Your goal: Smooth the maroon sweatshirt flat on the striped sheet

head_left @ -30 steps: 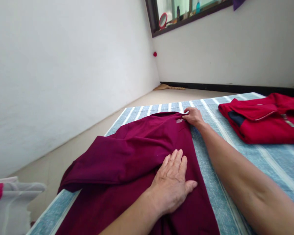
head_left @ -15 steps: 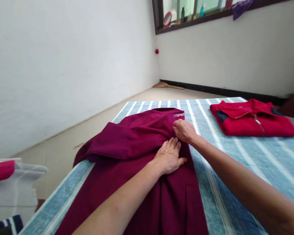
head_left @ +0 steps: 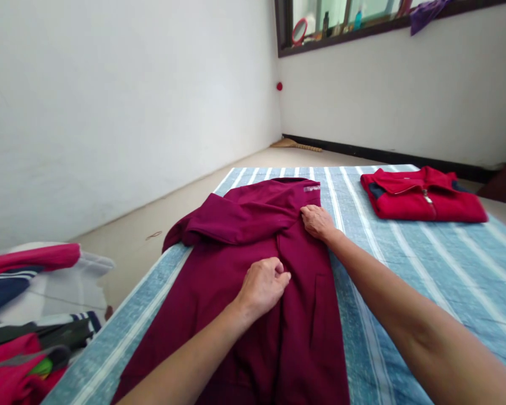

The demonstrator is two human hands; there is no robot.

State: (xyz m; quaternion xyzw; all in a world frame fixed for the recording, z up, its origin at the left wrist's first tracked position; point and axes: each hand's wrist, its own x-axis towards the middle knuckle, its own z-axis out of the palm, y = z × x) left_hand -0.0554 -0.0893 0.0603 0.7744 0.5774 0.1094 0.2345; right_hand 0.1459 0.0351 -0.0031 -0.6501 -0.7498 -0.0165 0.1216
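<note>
Pinching a fold of the maroon garment (head_left: 253,236) at frame centre, left hand (head_left: 262,286) clenched on the cloth. Resting just above, right hand (head_left: 317,221), fingers curled on the same garment; grip there impossible to tell. Lying at upper right, 1 folded red jacket (head_left: 421,197).

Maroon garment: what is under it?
The maroon garment lies on a blue striped cloth, both hands on top: left hand, right hand. Anything beneath its middle is covered.

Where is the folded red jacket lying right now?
In the head view, the folded red jacket lies at the far right of the striped blue cloth, apart from the maroon garment and beyond the right hand.
</note>
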